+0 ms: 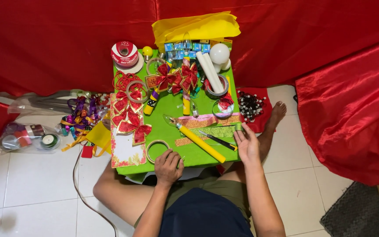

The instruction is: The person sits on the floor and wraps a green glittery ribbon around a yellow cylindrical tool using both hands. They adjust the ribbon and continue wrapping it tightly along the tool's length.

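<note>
A person sits on a white tiled floor (pixel 36 184) at a small green worktop (pixel 172 115) crowded with craft supplies, seen from a head-worn camera looking down. The left hand (pixel 168 166), at the worktop's 6 o'clock edge, is curled shut around a small pale-green object that is too small to identify, just beside a ring of gold ribbon (pixel 156 150) lying flat at its 10 o'clock. The right hand (pixel 247 145), at the worktop's 4 o'clock corner, lies open with fingers spread, its fingertips touching the end of a green glitter ribbon (pixel 211 131) stretched across the surface. Between the hands, a long yellow candle-shaped bulb (pixel 200 143) lies tilted from 10 o'clock down to 4 o'clock, and a dark-handled craft knife (pixel 218 140) rests just beside it. Pink and gold glitter strips (pixel 207 119) lie above the green ribbon. Red-and-gold bows (pixel 128 115) are stacked along the 9 o'clock side on a decorated card (pixel 126 153); more bows (pixel 178 79) sit near the centre's 12 o'clock. At the far edge are a red ribbon spool (pixel 125 53), a white round bulb (pixel 219 53), white tubes (pixel 210 72) and folded yellow paper (pixel 196 27). Red satin cloth (pixel 44 44) hangs behind. Loose ribbons (pixel 80 116) and bagged tape rolls (pixel 27 137) lie on the floor at 9 o'clock.
</note>
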